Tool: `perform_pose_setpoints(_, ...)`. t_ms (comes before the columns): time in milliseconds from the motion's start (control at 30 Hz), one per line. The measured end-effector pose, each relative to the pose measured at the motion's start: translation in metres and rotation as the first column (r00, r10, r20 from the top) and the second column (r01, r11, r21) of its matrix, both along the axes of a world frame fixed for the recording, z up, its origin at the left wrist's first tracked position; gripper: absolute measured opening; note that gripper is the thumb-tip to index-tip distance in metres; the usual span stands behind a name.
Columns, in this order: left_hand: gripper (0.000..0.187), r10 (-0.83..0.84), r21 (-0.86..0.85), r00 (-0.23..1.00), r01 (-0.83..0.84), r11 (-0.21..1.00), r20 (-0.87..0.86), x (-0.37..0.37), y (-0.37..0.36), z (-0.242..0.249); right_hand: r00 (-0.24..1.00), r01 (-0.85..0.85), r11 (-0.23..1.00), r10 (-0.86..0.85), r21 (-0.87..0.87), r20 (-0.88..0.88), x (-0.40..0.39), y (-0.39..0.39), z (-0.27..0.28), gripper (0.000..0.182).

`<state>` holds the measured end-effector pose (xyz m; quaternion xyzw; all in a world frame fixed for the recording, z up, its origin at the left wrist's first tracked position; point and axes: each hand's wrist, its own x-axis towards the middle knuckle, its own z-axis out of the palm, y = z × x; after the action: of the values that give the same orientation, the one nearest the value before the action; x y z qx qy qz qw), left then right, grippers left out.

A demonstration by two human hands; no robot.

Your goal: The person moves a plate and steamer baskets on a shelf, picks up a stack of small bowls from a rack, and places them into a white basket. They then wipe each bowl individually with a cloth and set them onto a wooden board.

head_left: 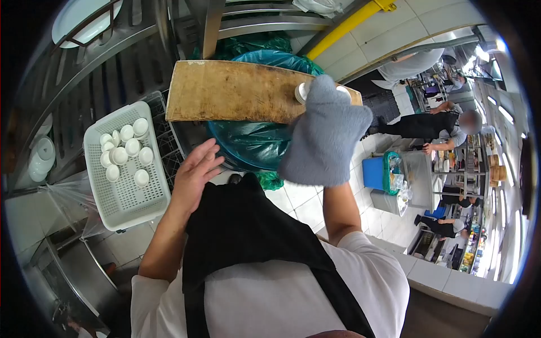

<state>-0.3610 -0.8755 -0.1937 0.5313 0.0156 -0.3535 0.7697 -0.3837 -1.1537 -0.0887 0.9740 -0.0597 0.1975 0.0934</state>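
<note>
A thick grey cloth mitt (329, 132) covers my right hand (326, 135), so its fingers are hidden. The mitt's tip lies over the right end of a worn wooden board (225, 90), between small white cups (301, 92) that show on either side of it. Whether the mitt grips a cup I cannot tell. My left hand (194, 172) is bare and open, fingers stretched out, just below the board's left half. Left of it, a white perforated plastic basket (121, 203) holds several small white cups (132, 147), some upright and some tipped over.
Beneath the board stands a round bin lined with a green plastic bag (253, 143). A slatted metal rack (121, 84) is at upper left, with a yellow pipe (344, 28) above. Co-workers (428, 124) stand farther right, near a blue bin (373, 172).
</note>
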Motion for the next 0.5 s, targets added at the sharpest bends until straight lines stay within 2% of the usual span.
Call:
perform_pose_setpoints(33,0.049,-0.001,-0.003,1.000,0.001,1.000,-0.001,0.002,0.005,-0.003,1.000,0.022,0.999,-0.022,-0.024,0.013,0.005,-0.016,-0.006,0.018)
perform_pose_setpoints(100,0.047,-0.001,0.129,0.999,-0.006,0.992,0.051,0.005,0.015,-0.009,0.999,0.039,0.997,-0.037,-0.064,0.022,0.015,-0.037,-0.019,0.016)
perform_pose_setpoints(167,0.044,0.045,0.156,0.997,-0.054,0.986,0.060,0.005,0.023,-0.017,0.999,0.032,0.995,-0.032,-0.098,0.006,0.027,-0.050,-0.036,0.014)
perform_pose_setpoints(233,0.048,0.052,0.252,0.978,-0.103,0.962,0.202,0.009,0.033,-0.027,1.000,0.018,0.992,-0.018,-0.122,-0.003,0.034,-0.056,-0.044,0.012)
perform_pose_setpoints(267,0.045,0.098,0.245,0.975,-0.146,0.958,0.197,0.009,0.037,-0.028,1.000,0.010,0.992,-0.010,-0.122,-0.004,0.035,-0.063,-0.043,0.012)
perform_pose_setpoints(400,0.044,0.136,0.292,0.942,-0.229,0.929,0.308,0.014,0.071,-0.066,0.967,0.250,0.966,-0.253,-0.060,-0.032,0.028,-0.031,0.000,0.007)
perform_pose_setpoints(433,0.045,0.106,0.361,0.931,-0.238,0.902,0.349,0.015,0.086,-0.081,0.957,0.282,0.959,-0.283,-0.017,-0.065,0.027,-0.016,-0.005,0.006)
perform_pose_setpoints(467,0.042,0.090,0.482,0.902,-0.307,0.821,0.421,0.018,0.105,-0.113,0.968,0.234,0.972,-0.229,0.033,-0.104,0.025,-0.012,-0.015,0.006)
perform_pose_setpoints(500,0.040,-0.104,0.712,0.900,-0.260,0.652,0.424,0.024,0.128,-0.133,0.977,0.203,0.954,-0.211,0.219,0.015,0.024,-0.023,-0.021,0.007)
